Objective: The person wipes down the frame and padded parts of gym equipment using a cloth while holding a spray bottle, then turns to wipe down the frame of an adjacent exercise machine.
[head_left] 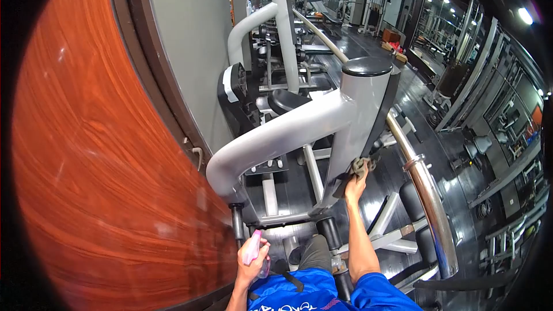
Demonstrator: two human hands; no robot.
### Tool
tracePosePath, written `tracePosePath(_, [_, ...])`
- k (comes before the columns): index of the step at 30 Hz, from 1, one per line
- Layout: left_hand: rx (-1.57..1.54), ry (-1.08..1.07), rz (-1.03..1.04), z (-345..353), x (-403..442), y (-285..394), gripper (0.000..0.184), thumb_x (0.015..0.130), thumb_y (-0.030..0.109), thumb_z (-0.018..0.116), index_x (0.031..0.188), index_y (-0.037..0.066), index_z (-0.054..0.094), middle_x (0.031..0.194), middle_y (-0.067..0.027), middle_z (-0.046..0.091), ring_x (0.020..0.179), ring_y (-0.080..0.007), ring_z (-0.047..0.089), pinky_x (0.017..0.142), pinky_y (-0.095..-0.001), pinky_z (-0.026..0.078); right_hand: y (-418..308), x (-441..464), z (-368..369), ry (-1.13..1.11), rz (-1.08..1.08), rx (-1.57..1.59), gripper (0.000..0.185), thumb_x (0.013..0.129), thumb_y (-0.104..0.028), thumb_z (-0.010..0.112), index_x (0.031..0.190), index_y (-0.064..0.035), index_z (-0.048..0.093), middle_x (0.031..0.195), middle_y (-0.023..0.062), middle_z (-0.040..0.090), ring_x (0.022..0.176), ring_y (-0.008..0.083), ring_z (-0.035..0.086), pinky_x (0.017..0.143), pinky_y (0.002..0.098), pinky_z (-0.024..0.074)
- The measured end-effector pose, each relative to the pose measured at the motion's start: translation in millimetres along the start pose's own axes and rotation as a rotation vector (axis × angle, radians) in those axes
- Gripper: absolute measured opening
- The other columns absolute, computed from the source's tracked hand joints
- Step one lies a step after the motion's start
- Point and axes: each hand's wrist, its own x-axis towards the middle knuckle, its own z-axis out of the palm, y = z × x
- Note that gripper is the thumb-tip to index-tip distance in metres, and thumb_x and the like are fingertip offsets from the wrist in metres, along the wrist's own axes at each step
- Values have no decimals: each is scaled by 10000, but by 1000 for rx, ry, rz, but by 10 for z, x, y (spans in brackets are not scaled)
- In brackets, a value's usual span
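Note:
My left hand (249, 260) is closed around a spray bottle (253, 247) with a pink and white top, held low in front of my blue shirt. Out to the right, my right hand (355, 186) grips a greyish-brown cloth (361, 167). The cloth is against the dark side of the upright post of a grey exercise machine (296, 121). A round black cap (367, 67) tops that post, and a thick curved tube runs from it toward the left.
A wood-grain door (103, 155) with a handle (197, 155) stands close on my left. At right, a chrome bar (429, 207) slopes down beside black pads (423, 224). More gym machines line the dark floor (357, 52) ahead, and mirrors cover the right wall.

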Motion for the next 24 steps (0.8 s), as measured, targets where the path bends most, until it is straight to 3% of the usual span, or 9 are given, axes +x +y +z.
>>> tracePosePath(3, [8, -26, 17, 25, 0, 34, 271, 888, 24, 634, 1140, -38, 559, 939, -117, 632, 795, -140, 625, 604, -275, 556, 962, 92, -85, -68, 237, 406, 430, 978, -87, 391, 1404, -36, 423, 1384, 152, 501, 1207, 274, 545, 1023, 366, 419])
tracePosePath(4, [11, -37, 20, 35, -5, 43, 271, 888, 23, 632, 1142, -39, 558, 940, -117, 632, 790, -138, 623, 605, -276, 556, 1293, 90, -150, -137, 400, 378, 414, 994, -111, 367, 1397, -30, 415, 1378, 154, 491, 1211, 283, 539, 1018, 391, 441])
tracePosePath(7, [35, -55, 14, 18, 22, 27, 279, 890, 20, 628, 1152, -43, 554, 948, -116, 629, 785, -131, 618, 604, -276, 555, 855, -179, -270, -163, 630, 763, 410, 1006, -103, 363, 1413, -52, 376, 1375, 150, 492, 1237, 299, 516, 1040, 419, 442])
tracePosePath(11, [51, -42, 25, 61, 3, 35, 270, 892, 16, 623, 1148, -40, 556, 952, -114, 628, 773, -127, 617, 605, -272, 554, 186, -376, -311, -108, 599, 848, 423, 993, -118, 415, 1410, -61, 371, 1365, 138, 494, 1233, 302, 516, 1048, 442, 443])
tracePosePath(16, [47, -68, 27, 69, -15, 26, 228, 892, 18, 624, 1107, -28, 565, 936, -110, 637, 730, -119, 614, 605, -272, 549, -602, -166, -407, -74, 261, 783, 455, 941, -102, 515, 1382, -72, 411, 1326, 101, 518, 1198, 243, 536, 1020, 396, 453])
tracePosePath(17, [61, -81, 25, 61, -25, 9, 219, 892, 18, 624, 1099, -26, 567, 933, -110, 639, 721, -117, 613, 604, -272, 548, -872, -76, -468, -105, 189, 716, 473, 929, -51, 502, 1392, -40, 406, 1352, 95, 500, 1254, 216, 485, 1080, 354, 368])
tracePosePath(20, [60, -82, 46, 69, -62, 40, 211, 892, 22, 627, 1089, -25, 569, 928, -110, 642, 711, -117, 612, 604, -273, 546, -1677, 122, -473, 49, -20, 684, 549, 889, 27, 535, 1411, -50, 388, 1372, 99, 470, 1263, 210, 456, 1087, 334, 343])
tracePosePath(23, [50, -58, 27, 79, -116, 64, 205, 891, 23, 630, 1082, -23, 570, 925, -107, 644, 705, -119, 611, 605, -275, 545, -2279, 329, -288, 349, -569, 385, 437, 863, 50, 579, 1282, -9, 468, 1250, 94, 506, 1211, 217, 465, 1079, 343, 312])
tracePosePath(24, [55, -55, 29, 78, -134, 56, 205, 891, 24, 631, 1081, -23, 570, 926, -107, 644, 705, -120, 612, 607, -275, 545, -2288, 430, -213, 360, -636, 313, 428, 854, 35, 597, 1264, -21, 490, 1258, 115, 508, 1213, 243, 472, 1076, 359, 319])
